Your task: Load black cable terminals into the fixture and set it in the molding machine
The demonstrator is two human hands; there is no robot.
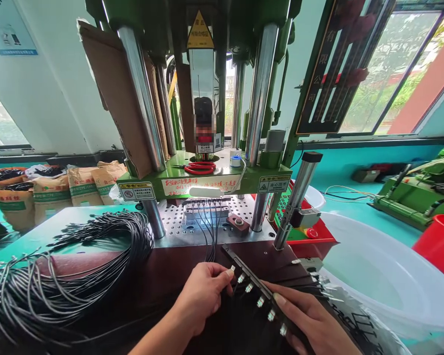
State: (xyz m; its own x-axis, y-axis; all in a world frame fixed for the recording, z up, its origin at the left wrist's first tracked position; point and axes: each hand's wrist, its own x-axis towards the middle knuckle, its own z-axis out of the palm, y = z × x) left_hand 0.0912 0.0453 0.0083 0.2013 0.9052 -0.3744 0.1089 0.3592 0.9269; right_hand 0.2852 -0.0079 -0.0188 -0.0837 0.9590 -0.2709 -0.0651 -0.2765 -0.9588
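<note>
Black cable bundle [59, 276]: coiled on the desk, far left of the fixture bar.
Left hand [202, 293]: just left of the long dark fixture bar [259, 291], grip pinched on a small silver connector tip [232, 269] at the bar's upper end.
Fixture bar: lies diagonally, a row of silver connectors along it.
Right hand [311, 320]: under the bar's lower end, fingers closed holding it.
White plastic tub [392, 286]: right of the bar.

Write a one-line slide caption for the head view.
Left hand and right hand hold a black fixture bar of metal-tipped cables before a green vertical press.
</note>
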